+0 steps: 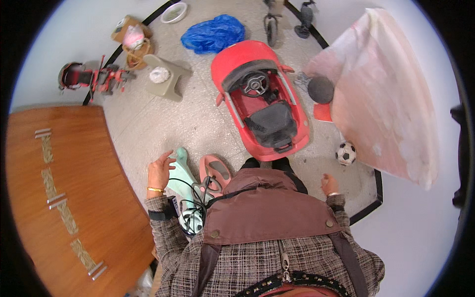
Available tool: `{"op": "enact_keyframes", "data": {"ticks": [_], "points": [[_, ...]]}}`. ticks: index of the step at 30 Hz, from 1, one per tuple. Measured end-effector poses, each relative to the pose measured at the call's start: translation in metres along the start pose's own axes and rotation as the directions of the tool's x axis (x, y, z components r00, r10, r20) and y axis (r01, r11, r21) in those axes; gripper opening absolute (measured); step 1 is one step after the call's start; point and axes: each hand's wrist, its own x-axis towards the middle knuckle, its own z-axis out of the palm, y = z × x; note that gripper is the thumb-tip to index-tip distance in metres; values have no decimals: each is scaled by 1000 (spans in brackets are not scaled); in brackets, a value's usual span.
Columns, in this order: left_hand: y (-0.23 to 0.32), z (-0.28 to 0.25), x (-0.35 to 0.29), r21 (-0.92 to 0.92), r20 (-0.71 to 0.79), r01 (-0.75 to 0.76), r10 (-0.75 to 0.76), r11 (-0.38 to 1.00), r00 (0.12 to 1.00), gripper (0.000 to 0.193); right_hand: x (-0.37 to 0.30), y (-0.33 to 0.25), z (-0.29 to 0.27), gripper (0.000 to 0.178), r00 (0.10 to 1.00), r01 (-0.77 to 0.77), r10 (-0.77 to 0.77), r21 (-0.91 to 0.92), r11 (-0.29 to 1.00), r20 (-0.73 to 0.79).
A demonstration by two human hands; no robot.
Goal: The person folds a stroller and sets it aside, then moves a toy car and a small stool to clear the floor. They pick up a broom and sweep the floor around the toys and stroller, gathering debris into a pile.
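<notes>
My left hand (159,173) is held out with its fingers apart and nothing in them. It is beside a mint-green ride-on toy (183,171), with a pink ride-on toy (215,171) just to the right. Black cables (194,190) lie across these two near my waist. My right hand (328,184) hangs at my other side, fingers curled in, with no object showing in it. The nearest thing to it is a black-and-white football (346,153). A red toy car (299,133) with a black seat and steering wheel stands right in front of my feet.
A pink-white cloth-covered panel (386,99) leans on the right, with a dark round disc (320,89) by it. Blue plastic (213,33), a plastic stool (170,81) and a red tricycle (101,79) are farther off. A wooden cabinet (74,198) stands left.
</notes>
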Motion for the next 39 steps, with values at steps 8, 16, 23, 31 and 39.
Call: {"op": "enact_keyframes", "data": {"ticks": [8,16,23,31,39], "points": [[-27,8,-51,-110,-80,79,-88,991,993,30,78,-7,-50,25,971,209,-227,-189,959,-80],[-133,-35,-20,-396,-144,51,-117,917,983,29,63,-130,11,22,969,238,-219,-200,950,114],[-224,-114,21,-406,-214,88,-189,909,958,28,22,-283,60,25,928,342,-322,-85,936,189],[-287,-152,22,-465,-220,174,-304,868,927,28,44,-374,70,24,925,330,-288,-150,932,246],[-321,-184,14,-439,-289,246,-395,864,872,28,96,-440,112,20,900,342,-288,-120,932,326]]}}
